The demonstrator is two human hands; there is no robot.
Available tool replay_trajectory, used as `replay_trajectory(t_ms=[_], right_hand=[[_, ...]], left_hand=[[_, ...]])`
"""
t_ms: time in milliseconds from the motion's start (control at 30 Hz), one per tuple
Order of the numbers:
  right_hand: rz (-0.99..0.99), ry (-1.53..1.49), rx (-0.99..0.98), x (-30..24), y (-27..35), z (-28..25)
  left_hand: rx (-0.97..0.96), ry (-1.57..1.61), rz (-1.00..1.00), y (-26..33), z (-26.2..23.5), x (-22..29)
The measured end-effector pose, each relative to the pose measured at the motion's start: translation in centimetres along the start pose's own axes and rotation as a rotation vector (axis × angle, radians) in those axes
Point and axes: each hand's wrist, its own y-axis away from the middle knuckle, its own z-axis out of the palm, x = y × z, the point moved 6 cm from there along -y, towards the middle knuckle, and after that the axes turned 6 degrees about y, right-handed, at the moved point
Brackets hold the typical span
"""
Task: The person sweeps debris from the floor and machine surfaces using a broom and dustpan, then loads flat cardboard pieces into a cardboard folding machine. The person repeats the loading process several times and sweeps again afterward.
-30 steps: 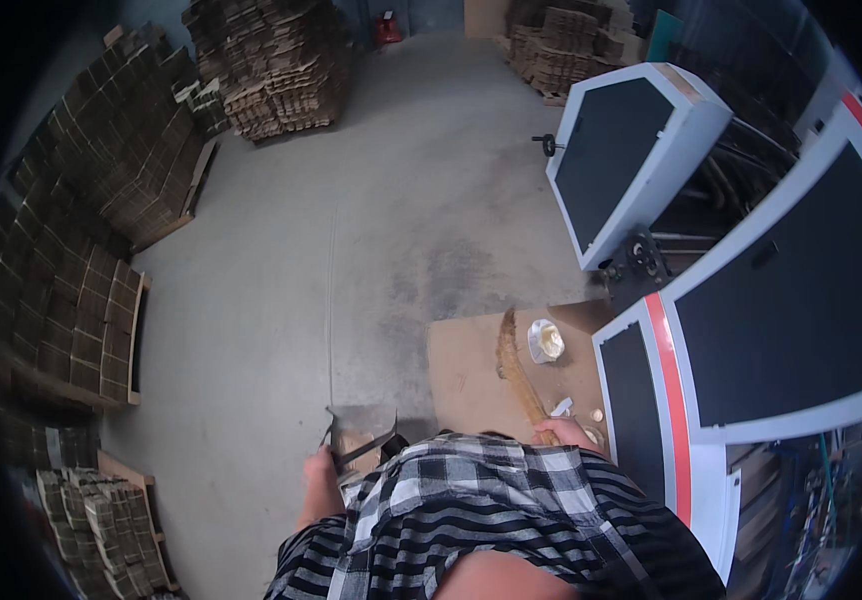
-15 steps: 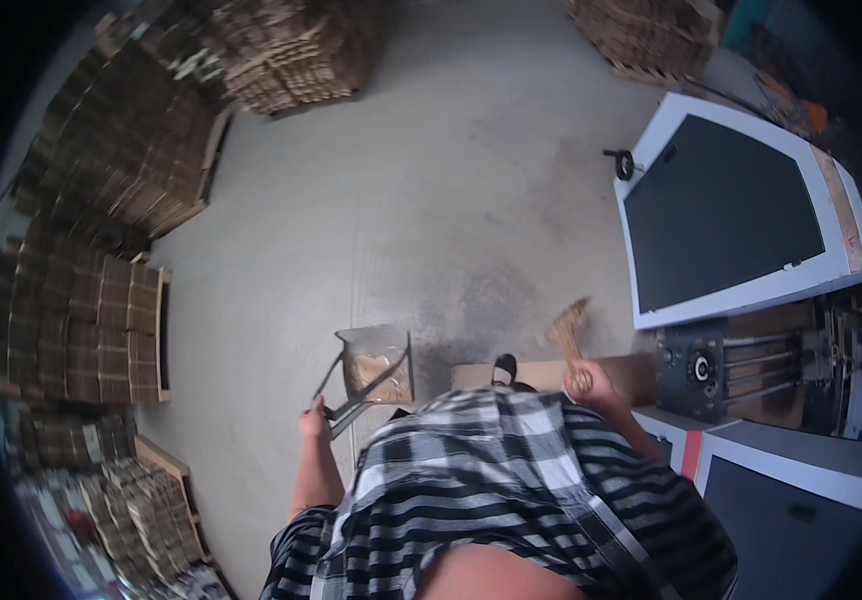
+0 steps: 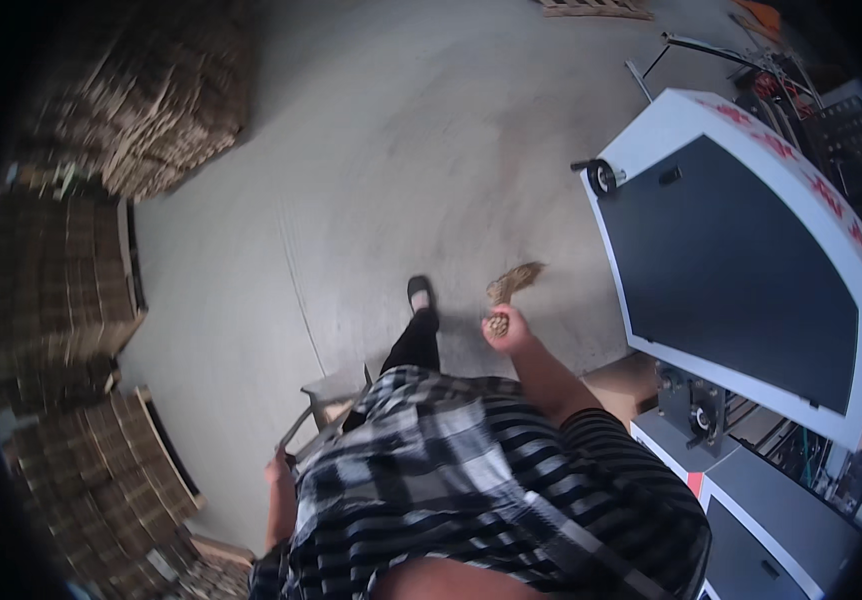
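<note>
My right hand (image 3: 511, 336) is closed around the bound handle end of a straw hand broom (image 3: 499, 291). Its frayed bristles point ahead and to the right, above the floor. At the lower left, my left hand (image 3: 276, 468) grips the thin bent handle of a dustpan (image 3: 335, 384). The pan sits beside my body, and the checked shirt covers part of it, so what lies inside can hardly be made out.
To the right stands a large white machine with a dark panel (image 3: 731, 270) and a black handwheel (image 3: 603, 178). Stacks of flat brown cardboard (image 3: 101, 455) on pallets line the left side. My foot in a black shoe (image 3: 420, 292) is stepping out on the grey floor.
I have walked forward and turned somewhat; the machine's panel looms larger. My right hand with the broom has swung inward and ahead. The dustpan now sits lower, partly behind my shirt.
</note>
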Motion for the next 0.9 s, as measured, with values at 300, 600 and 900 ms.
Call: replay_trajectory(t_ms=[300,600,900], right_hand=[[-0.206,-0.303,0.009,-10.8,-14.6,24.9],[-0.530,-0.704,-0.455,-34.1,-23.2,39.5],[-0.497,-0.928,0.100,-56.7,-21.5,45.1]], left_hand=[[-0.249,-0.209,0.249,5.0,16.6,40.1],[-0.354,-0.220,0.471,3.8,35.3,66.8],[-0.386,-0.172,0.344,2.9,56.6,88.4]])
